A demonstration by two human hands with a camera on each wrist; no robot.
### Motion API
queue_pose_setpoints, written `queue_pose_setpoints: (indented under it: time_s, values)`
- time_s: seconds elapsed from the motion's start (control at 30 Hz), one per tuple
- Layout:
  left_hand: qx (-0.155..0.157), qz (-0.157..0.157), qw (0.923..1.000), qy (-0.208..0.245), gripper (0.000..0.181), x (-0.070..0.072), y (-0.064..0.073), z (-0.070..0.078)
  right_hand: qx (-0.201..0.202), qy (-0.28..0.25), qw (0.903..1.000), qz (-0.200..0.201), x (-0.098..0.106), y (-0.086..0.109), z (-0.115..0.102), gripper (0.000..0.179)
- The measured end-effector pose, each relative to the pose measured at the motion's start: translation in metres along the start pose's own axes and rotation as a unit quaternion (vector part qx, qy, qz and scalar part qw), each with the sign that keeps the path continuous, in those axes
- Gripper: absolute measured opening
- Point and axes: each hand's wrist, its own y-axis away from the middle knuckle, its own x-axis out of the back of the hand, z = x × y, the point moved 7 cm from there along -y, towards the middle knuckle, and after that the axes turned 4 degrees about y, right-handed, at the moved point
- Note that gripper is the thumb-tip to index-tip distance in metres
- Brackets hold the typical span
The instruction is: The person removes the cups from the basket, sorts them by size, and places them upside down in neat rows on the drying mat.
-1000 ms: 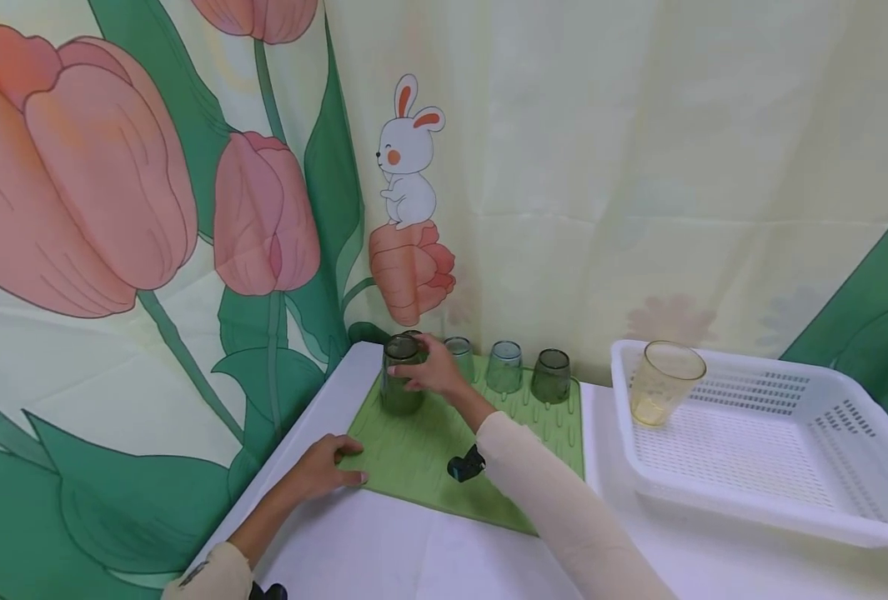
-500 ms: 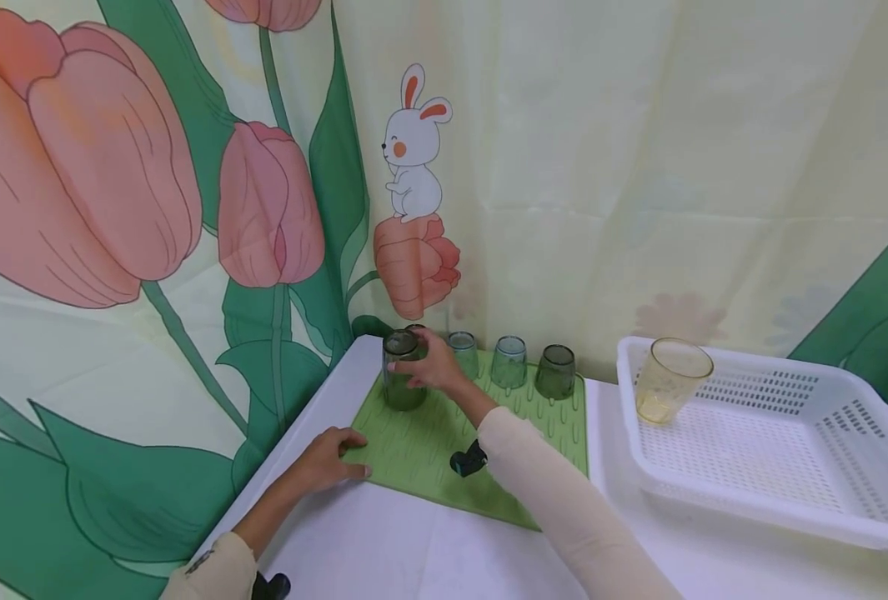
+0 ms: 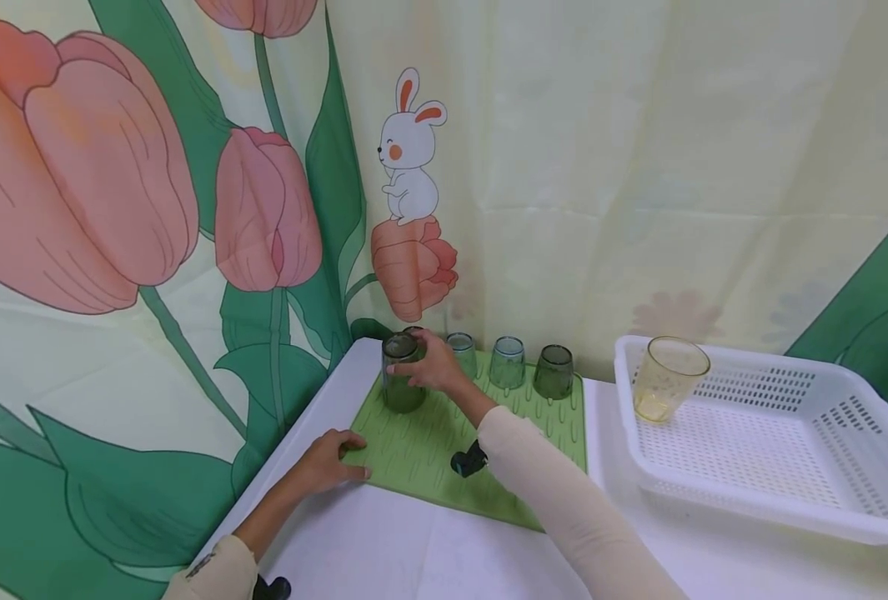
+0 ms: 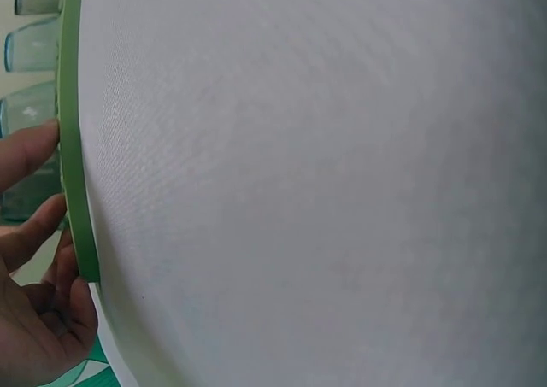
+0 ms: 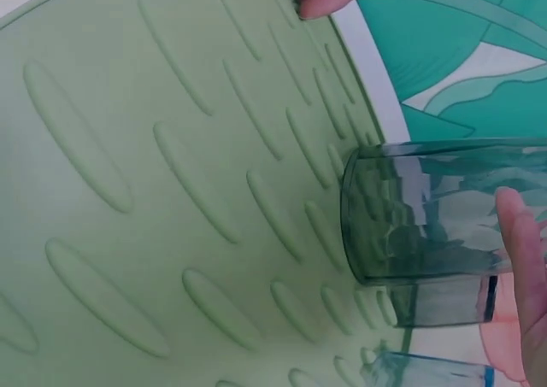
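Observation:
A dark green glass point(image 3: 402, 392) stands upside down at the left side of a green ridged drying mat point(image 3: 444, 467). My right hand point(image 3: 438, 364) grips it near the top, thumb and fingers on its sides. In the right wrist view the glass point(image 5: 436, 212) has its rim at the mat and a finger on its wall. My left hand point(image 3: 328, 462) rests at the mat's near left corner, thumb and fingers spread on its edge. In the left wrist view, thumb and finger touch the mat's edge point(image 4: 73, 165), with the other fingers bent below.
Behind the held glass, another glass is mostly hidden. Along the mat's back stand a pale green glass point(image 3: 462, 354), a bluish glass point(image 3: 507, 364) and a dark glass point(image 3: 554, 373). A white basket point(image 3: 759, 508) to the right holds a yellow glass point(image 3: 669, 379). A printed curtain point(image 3: 564, 167) hangs behind.
The view has shifted slightly. Both hands and the glass have otherwise stayed in place.

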Motion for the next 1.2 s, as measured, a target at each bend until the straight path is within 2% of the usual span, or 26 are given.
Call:
queue_pose_setpoints:
  time_s: [0.4,0.6,0.73,1.0,1.2]
  values:
    - [0.000,-0.002,1.0000,-0.006,0.045,-0.007,-0.003,0.007,-0.006,0.045,0.9989,0.001,0.011,0.006,0.004,0.084]
    - [-0.004,-0.006,0.9999,-0.014,0.045,-0.010,-0.004,0.010,0.003,0.048,0.9988,0.009,0.022,0.011,0.007,0.078]
    - [0.001,-0.010,0.9998,-0.016,0.046,-0.010,-0.004,0.011,0.012,0.050,0.9987,0.008,0.032,0.018,0.009,0.083]
    - [0.003,0.002,0.9997,-0.026,0.046,-0.006,0.000,0.014,0.028,0.054,0.9981,0.007,0.054,0.040,0.009,0.080]
    - [-0.013,0.004,0.9998,-0.013,0.047,-0.006,-0.001,0.022,0.033,0.040,0.9986,-0.015,0.067,0.066,0.005,0.078]
